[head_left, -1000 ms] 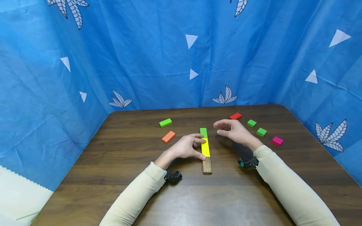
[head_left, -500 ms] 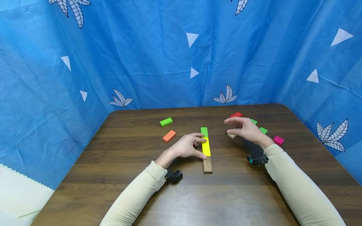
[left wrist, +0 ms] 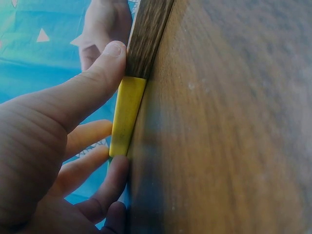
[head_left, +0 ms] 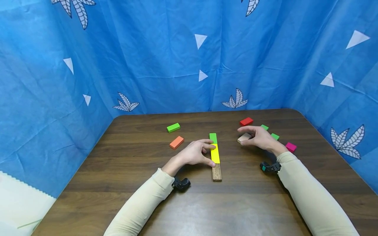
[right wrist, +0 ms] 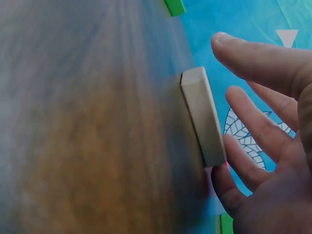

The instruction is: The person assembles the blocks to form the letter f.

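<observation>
A green block (head_left: pixel 213 137), a yellow block (head_left: pixel 215 154) and a brown wood-grain block (head_left: pixel 217 173) lie end to end in a straight row. My left hand (head_left: pixel 195 154) rests on this row: the thumb touches where yellow meets brown, and the fingertips lie around the yellow block's far end. The left wrist view shows the thumb stretched out along the yellow block (left wrist: pixel 127 114). To the right, my right hand (head_left: pixel 257 137) hovers over a pale wooden block (head_left: pixel 243 138), thumb and fingers spread apart. In the right wrist view the fingers are beside the pale block (right wrist: pixel 202 117), without a visible pinch.
Beyond my right hand lie a red block (head_left: pixel 246 121), two partly covered green blocks (head_left: pixel 275 136) and a magenta block (head_left: pixel 290 147). On the left are a lime-green block (head_left: pixel 173 127) and an orange block (head_left: pixel 176 142). A blue curtain (head_left: pixel 165 65) surrounds the dark table (head_left: pixel 118 157).
My right hand has moved right, away from the row, to the pale block, which was out of sight one second ago. My left hand has stayed on the row.
</observation>
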The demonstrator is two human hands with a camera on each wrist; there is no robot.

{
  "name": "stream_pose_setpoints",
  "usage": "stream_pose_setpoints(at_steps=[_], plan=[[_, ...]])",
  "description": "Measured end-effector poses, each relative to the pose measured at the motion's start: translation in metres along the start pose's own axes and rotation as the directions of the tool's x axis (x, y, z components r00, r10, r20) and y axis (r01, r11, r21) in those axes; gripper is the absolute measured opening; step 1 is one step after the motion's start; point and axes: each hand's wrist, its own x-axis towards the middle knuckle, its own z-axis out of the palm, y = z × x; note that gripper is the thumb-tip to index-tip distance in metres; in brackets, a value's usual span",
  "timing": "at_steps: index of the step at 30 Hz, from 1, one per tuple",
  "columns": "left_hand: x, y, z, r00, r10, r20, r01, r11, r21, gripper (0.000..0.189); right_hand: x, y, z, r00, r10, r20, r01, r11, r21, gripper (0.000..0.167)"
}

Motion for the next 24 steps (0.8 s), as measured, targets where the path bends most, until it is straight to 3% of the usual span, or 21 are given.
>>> stream_pose_setpoints(at_steps=[11,24], plan=[[0.0009,0.0008,-0.0020,1.000,-0.002,0.009,0.002,1.000,0.000,0.078,0.0021,0.0046,0.0008,0.999,0.029,0.029,-0.026,0.996,-0.083,0.052],[0.0002,0.0011,-0.0033,1.000,-0.014,0.010,0.014,1.000,-0.004,0.078,0.0042,0.0020,0.0034,0.998,0.070,0.007,-0.068,0.986,-0.151,0.038]])
